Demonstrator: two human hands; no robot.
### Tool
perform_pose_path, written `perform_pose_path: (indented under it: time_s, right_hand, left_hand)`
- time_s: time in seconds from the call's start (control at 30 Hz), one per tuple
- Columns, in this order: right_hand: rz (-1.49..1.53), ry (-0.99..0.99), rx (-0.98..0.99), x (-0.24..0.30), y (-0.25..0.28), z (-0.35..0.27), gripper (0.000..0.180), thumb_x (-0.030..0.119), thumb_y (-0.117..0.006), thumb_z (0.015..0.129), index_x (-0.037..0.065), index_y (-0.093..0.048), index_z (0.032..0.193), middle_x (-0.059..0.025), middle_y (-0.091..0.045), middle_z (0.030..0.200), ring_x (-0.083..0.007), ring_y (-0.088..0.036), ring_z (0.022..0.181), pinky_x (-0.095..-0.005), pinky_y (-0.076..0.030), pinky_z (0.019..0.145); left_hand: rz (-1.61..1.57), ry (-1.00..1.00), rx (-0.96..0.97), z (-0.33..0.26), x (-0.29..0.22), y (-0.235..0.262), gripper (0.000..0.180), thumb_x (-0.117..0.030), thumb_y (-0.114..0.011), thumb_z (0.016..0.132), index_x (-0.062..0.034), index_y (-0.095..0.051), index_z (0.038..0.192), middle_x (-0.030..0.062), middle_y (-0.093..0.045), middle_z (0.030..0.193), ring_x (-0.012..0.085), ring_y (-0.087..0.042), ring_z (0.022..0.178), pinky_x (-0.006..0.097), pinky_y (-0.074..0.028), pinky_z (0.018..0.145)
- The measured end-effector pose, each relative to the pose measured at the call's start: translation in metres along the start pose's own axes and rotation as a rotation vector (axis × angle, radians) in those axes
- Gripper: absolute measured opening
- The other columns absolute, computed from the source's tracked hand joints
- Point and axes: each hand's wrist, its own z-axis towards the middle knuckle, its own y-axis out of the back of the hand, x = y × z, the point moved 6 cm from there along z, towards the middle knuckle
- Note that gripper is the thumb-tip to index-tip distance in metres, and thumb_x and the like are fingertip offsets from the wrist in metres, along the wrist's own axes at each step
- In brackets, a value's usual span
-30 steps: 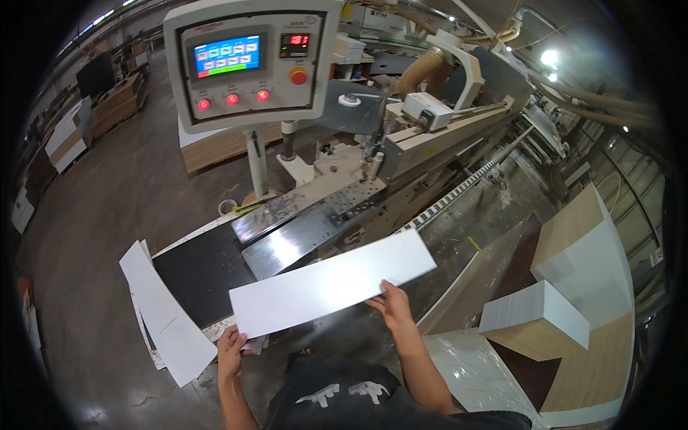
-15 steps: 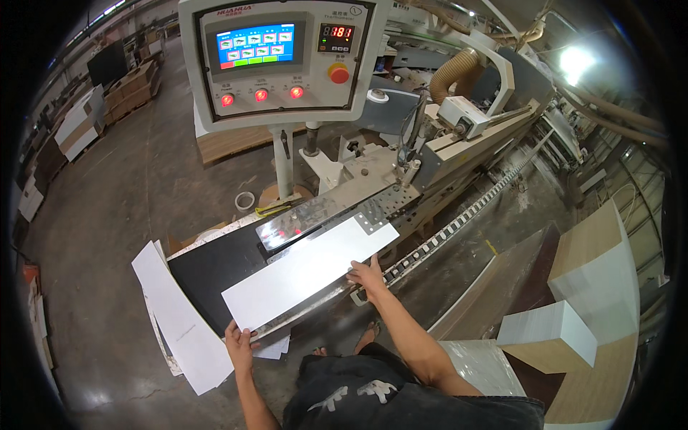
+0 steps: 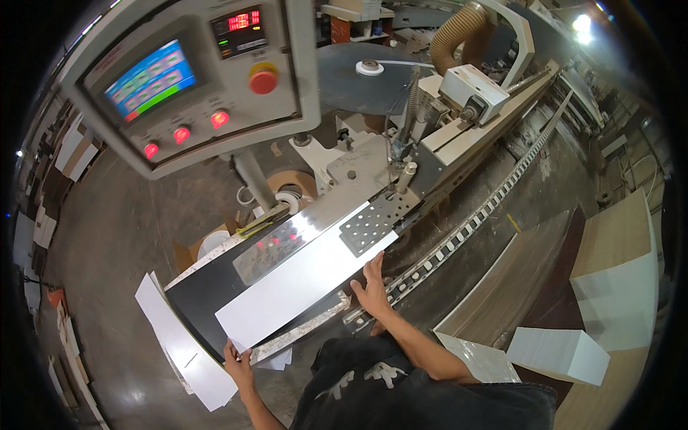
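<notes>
A long white panel (image 3: 294, 287) lies slantwise along the machine's infeed table, flat against the polished metal guide (image 3: 315, 218). Its far right end reaches a perforated metal plate (image 3: 376, 222). My left hand (image 3: 239, 364) holds the panel's near left corner, with thumb and fingers closed at the edge. Against the near long edge, towards the right end, rest the fingertips of my right hand (image 3: 373, 288); its fingers are stretched and the thumb stands apart. Black belt-like surface (image 3: 204, 287) shows to the left of the panel.
A control box (image 3: 193, 86) with a lit screen and red buttons stands at the upper left. A roller track (image 3: 466, 233) runs off to the far right. White boards (image 3: 183, 344) lie at the left, and stacked panels (image 3: 559, 355) stand at the right.
The view has swung to the right and nearer the machine. The panel now lies closer along the metal guide, and both hands have stayed at its edges.
</notes>
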Motion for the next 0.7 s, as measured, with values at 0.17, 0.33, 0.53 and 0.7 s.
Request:
perform_pose_path:
  time_s: [0.17,0.33,0.53,0.7]
  right_hand:
    - [-0.011,0.009,-0.020,-0.028,0.044,0.024,0.076,0.024,-0.061,0.104,-0.024,-0.026,0.150,-0.0371,0.013,0.167,-0.0498,0.008,0.157,-0.0502,-0.016,0.126]
    - [-0.016,0.011,-0.079,-0.052,0.102,0.062,0.063,-0.002,-0.061,0.090,-0.022,-0.031,0.142,-0.0474,0.003,0.161,-0.0611,0.001,0.153,-0.0533,-0.013,0.127]
    - [0.016,-0.011,-0.086,-0.096,0.152,0.096,0.083,0.003,-0.068,0.088,-0.007,-0.026,0.159,-0.0341,0.004,0.169,-0.0472,-0.005,0.158,-0.0456,-0.014,0.128]
    - [0.657,-0.402,-0.103,-0.135,0.181,0.109,0.074,0.017,-0.066,0.102,0.005,-0.028,0.164,-0.0103,-0.019,0.174,-0.0259,-0.035,0.151,-0.0354,-0.033,0.121]
  left_hand:
    - [0.192,-0.196,-0.049,-0.009,-0.037,-0.044,0.064,-0.006,-0.080,0.086,-0.0032,-0.054,0.144,0.0146,-0.058,0.142,0.0259,-0.061,0.121,0.035,-0.054,0.085]
    - [0.403,-0.518,-0.027,-0.010,-0.103,-0.106,0.065,-0.016,-0.086,0.080,-0.0033,-0.057,0.136,0.0197,-0.051,0.151,0.0404,-0.048,0.137,0.049,-0.040,0.111]
    - [0.531,-0.589,-0.032,-0.003,-0.120,-0.164,0.066,-0.024,-0.091,0.068,-0.0018,-0.062,0.122,0.0199,-0.057,0.144,0.0419,-0.050,0.135,0.052,-0.035,0.113]
    - [0.514,-0.544,-0.010,-0.004,-0.141,-0.219,0.068,-0.029,-0.091,0.068,-0.0036,-0.059,0.123,0.0166,-0.055,0.148,0.0395,-0.046,0.142,0.061,-0.022,0.121]
